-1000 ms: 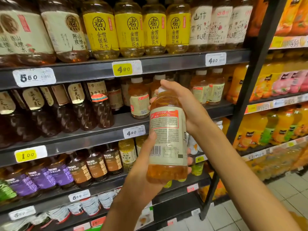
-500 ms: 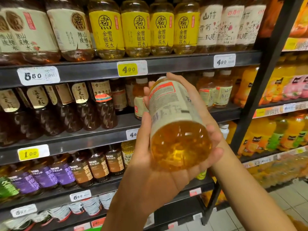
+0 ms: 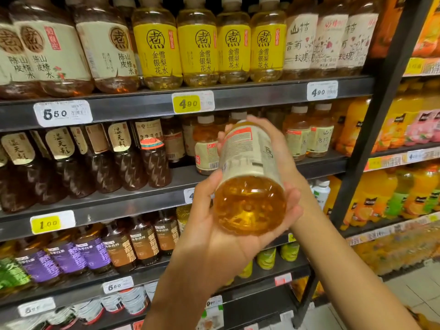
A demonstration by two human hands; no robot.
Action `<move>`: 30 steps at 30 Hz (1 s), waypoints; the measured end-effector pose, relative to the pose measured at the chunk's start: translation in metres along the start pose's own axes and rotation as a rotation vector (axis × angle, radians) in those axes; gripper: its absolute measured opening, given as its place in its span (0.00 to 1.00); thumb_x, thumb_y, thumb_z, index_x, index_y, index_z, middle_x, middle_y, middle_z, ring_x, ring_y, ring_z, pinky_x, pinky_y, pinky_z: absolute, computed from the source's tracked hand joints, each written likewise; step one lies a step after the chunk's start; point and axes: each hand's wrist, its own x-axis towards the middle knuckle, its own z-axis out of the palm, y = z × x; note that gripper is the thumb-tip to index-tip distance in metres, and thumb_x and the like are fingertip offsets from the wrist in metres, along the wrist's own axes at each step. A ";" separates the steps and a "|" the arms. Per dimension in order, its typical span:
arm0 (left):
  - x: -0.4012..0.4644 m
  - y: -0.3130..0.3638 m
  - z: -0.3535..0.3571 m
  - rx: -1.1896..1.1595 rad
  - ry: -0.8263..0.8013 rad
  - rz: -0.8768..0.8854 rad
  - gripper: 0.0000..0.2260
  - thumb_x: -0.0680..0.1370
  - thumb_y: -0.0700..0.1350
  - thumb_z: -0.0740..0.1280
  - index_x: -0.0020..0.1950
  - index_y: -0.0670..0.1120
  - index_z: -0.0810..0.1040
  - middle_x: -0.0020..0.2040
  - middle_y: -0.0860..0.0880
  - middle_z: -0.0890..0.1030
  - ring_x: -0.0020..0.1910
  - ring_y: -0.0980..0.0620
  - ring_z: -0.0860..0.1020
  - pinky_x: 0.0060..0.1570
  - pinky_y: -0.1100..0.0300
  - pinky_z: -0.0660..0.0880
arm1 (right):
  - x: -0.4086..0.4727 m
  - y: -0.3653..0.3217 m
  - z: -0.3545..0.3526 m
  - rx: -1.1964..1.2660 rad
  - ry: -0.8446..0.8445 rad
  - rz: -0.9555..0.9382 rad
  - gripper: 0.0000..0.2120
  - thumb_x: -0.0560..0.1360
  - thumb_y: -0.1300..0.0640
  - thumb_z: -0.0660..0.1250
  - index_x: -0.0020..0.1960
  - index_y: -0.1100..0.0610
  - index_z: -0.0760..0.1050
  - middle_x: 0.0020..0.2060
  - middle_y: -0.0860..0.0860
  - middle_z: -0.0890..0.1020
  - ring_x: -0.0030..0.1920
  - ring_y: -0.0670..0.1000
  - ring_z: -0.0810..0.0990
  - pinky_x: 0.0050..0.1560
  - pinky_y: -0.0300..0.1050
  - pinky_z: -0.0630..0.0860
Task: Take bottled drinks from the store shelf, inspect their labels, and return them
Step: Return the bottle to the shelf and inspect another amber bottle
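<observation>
I hold an amber tea bottle (image 3: 250,163) with a cream label in front of the shelves. It is tipped away from me, its round base facing the camera and its cap end toward the shelf. My left hand (image 3: 214,236) cups the base from below, thumb up along the left side and fingers curled under the right. My right hand (image 3: 273,141) wraps the upper part of the bottle from the right and behind. The label's barcode and fine-print side faces up.
Dark metal shelves (image 3: 238,98) hold rows of bottled drinks: yellow-label bottles (image 3: 197,51) above, matching amber bottles (image 3: 309,134) behind my hands, dark tea bottles (image 3: 95,160) at left. A black upright post (image 3: 371,129) divides off orange juice bottles (image 3: 404,194) at right. Price tags line the shelf edges.
The bottle went from upright to tipped with its base toward me. My left hand slid under the base. Between half a second ago and now it barely moved.
</observation>
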 end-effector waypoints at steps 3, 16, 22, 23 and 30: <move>-0.002 0.012 -0.018 0.154 0.080 0.103 0.24 0.68 0.45 0.76 0.60 0.35 0.78 0.63 0.32 0.75 0.62 0.33 0.75 0.62 0.37 0.70 | 0.015 -0.011 -0.005 0.030 0.110 -0.097 0.10 0.77 0.51 0.63 0.46 0.59 0.74 0.38 0.55 0.79 0.41 0.53 0.79 0.44 0.46 0.77; -0.003 0.016 -0.046 1.259 0.227 0.247 0.27 0.63 0.54 0.75 0.60 0.56 0.73 0.52 0.60 0.83 0.51 0.62 0.81 0.43 0.73 0.75 | 0.003 -0.018 0.008 -0.507 0.006 -0.416 0.12 0.76 0.53 0.62 0.55 0.59 0.76 0.41 0.53 0.84 0.48 0.56 0.82 0.53 0.49 0.78; 0.009 0.019 -0.049 1.320 0.313 0.553 0.34 0.61 0.43 0.80 0.63 0.57 0.70 0.53 0.60 0.81 0.53 0.62 0.80 0.45 0.73 0.75 | -0.016 -0.020 0.006 -0.683 -0.147 -0.460 0.19 0.73 0.47 0.64 0.59 0.56 0.74 0.53 0.55 0.83 0.57 0.58 0.81 0.58 0.54 0.77; 0.010 0.022 -0.052 1.346 0.328 0.609 0.36 0.61 0.40 0.80 0.64 0.57 0.69 0.54 0.60 0.80 0.54 0.62 0.79 0.47 0.72 0.76 | -0.021 -0.017 0.005 -0.735 -0.188 -0.492 0.16 0.72 0.50 0.65 0.57 0.57 0.76 0.53 0.55 0.83 0.57 0.59 0.80 0.58 0.54 0.77; 0.029 0.032 -0.063 1.400 0.332 0.680 0.28 0.62 0.49 0.78 0.59 0.55 0.73 0.55 0.54 0.80 0.56 0.55 0.79 0.53 0.48 0.78 | -0.034 0.001 0.008 -1.074 -0.440 -0.707 0.13 0.66 0.67 0.74 0.48 0.61 0.75 0.50 0.59 0.79 0.55 0.55 0.78 0.57 0.48 0.73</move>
